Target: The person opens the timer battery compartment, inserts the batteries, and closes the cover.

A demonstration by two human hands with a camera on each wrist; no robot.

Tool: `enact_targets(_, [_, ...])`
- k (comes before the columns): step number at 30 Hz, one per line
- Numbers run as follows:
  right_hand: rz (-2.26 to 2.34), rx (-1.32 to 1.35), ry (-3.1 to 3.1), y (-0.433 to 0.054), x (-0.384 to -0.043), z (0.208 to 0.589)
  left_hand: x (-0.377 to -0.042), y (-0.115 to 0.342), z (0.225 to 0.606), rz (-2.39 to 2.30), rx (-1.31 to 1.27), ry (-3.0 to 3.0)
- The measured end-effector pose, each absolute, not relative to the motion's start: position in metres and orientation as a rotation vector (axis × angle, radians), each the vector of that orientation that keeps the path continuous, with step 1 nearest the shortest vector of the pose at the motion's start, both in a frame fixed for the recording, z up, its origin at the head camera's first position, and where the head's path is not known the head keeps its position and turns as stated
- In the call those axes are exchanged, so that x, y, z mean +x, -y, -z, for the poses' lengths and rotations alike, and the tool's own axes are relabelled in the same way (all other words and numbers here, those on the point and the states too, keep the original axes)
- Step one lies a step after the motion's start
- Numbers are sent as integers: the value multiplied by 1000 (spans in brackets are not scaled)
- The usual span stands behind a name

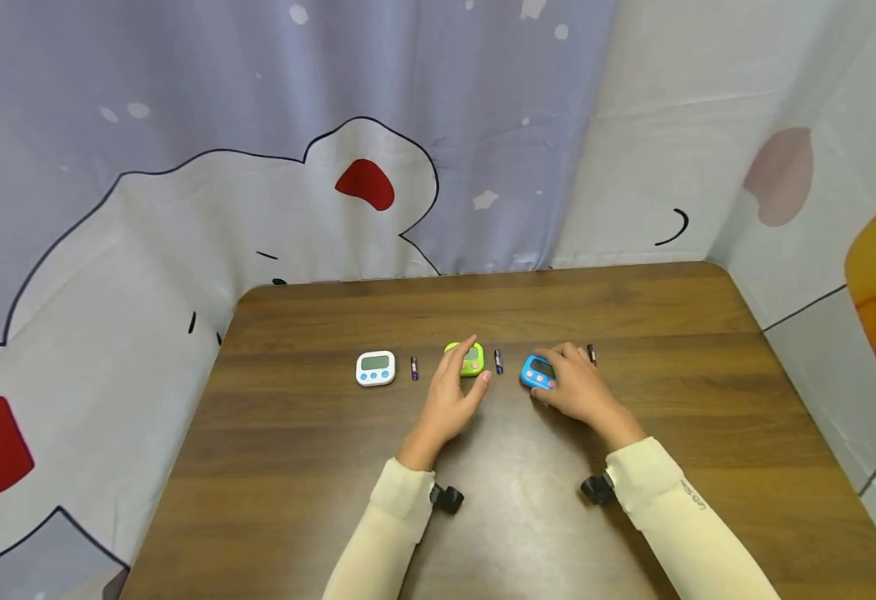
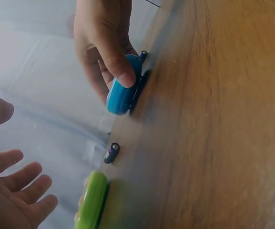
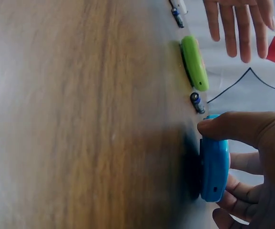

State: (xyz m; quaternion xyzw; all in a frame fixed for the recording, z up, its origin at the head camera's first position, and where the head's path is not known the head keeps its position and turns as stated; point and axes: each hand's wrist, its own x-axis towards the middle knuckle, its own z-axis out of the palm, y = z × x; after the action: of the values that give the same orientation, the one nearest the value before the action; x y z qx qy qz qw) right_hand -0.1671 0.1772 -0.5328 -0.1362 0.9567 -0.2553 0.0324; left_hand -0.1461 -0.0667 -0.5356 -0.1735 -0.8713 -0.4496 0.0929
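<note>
My right hand pinches a blue digital timer between thumb and fingers. In the right wrist view a dark shadow lies beside the blue timer, whose edge looks slightly raised off the table. My left hand hovers with spread, relaxed fingers over a green digital timer, partly covering it in the head view. The left wrist view shows a gap between those fingers and the green timer. Between the green and blue timers lies a small battery.
A white digital timer lies at the left on the wooden table, with a second battery to its right. Another battery shows just beyond my right hand. A printed curtain hangs behind the table's far edge.
</note>
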Motion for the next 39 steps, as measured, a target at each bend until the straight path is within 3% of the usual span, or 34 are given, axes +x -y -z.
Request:
enact_targets(14, [978, -343, -2804, -171, -165, 534, -153, 62, 534, 1385, -520, 2618])
enact_targets(31, [2142, -203, -1817, -155, -162, 521, -159, 50, 519, 1450, -580, 2640])
enact_targets(39, [2385, -321, -1407, -138, -157, 523, -161, 59, 515, 1660, -589, 2517])
